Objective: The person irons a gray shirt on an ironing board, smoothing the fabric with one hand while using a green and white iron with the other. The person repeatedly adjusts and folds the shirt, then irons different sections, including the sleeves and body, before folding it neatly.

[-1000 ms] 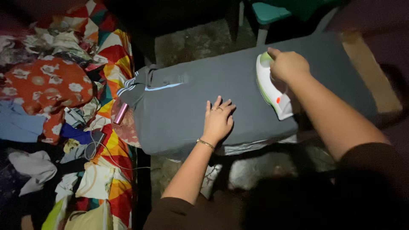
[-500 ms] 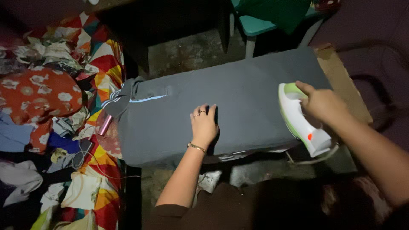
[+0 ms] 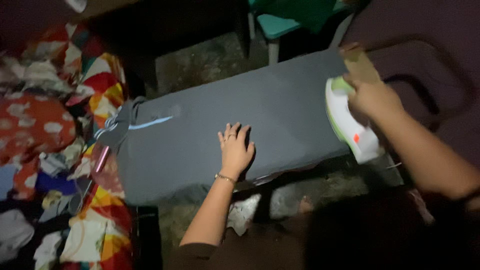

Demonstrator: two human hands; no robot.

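A white electric iron with green trim and a small red mark [image 3: 347,122] stood soleplate-down at the right end of a dark grey garment [image 3: 225,135], its nose pointing away from the viewer. The garment lay spread flat and smooth over a narrow board, its collar end with pale stripes [image 3: 120,122] hanging off the left edge, bunched and slightly creased there.

I am in a dim room of a home, ironing. A grey garment [image 3: 210,135] lies spread over a cloth-covered board, and my right hand [image 3: 372,97] grips a white and green electric iron [image 3: 345,122]. To my left, a heap of loose clothes [image 3: 35,135] rests on a bright patchwork quilt [image 3: 107,92]. A teal plastic chair [image 3: 275,25] stands on the bare concrete floor [image 3: 200,62].
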